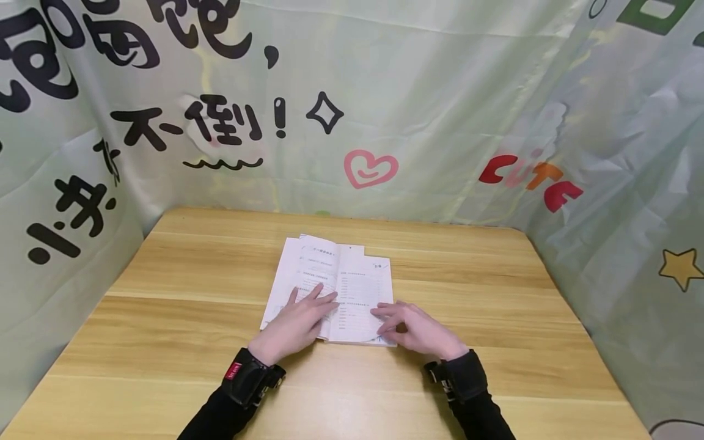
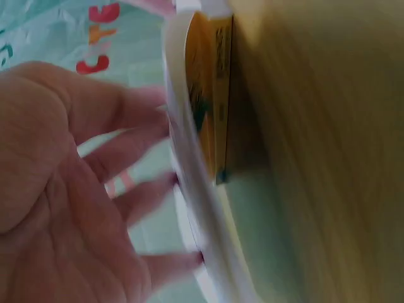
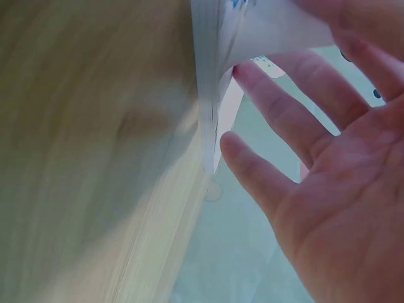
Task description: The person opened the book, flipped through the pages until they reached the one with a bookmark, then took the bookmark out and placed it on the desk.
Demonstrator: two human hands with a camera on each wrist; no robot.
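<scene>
An open book (image 1: pixel 360 287) with printed pages lies on the table, its fold running between my hands. My left hand (image 1: pixel 299 321) rests on the left page with its fingers spread and straight. In the left wrist view, the fingertips touch the raised, bowed left side of the book (image 2: pixel 180 107), and an orange-yellow cover (image 2: pixel 221 107) shows under it. At the lower right edge of the book is my right hand (image 1: pixel 412 327). There a lifted page (image 3: pixel 278 28) bends away from the page block, between the thumb and the fingers of the right hand (image 3: pixel 353 177).
The wooden table (image 1: pixel 181 330) spreads around the book on all sides. A pale green curtain (image 1: pixel 440 110) with printed lettering, a heart and stars hangs along the back and both sides. Black wrist straps (image 1: pixel 464 376) sit over dark sleeves.
</scene>
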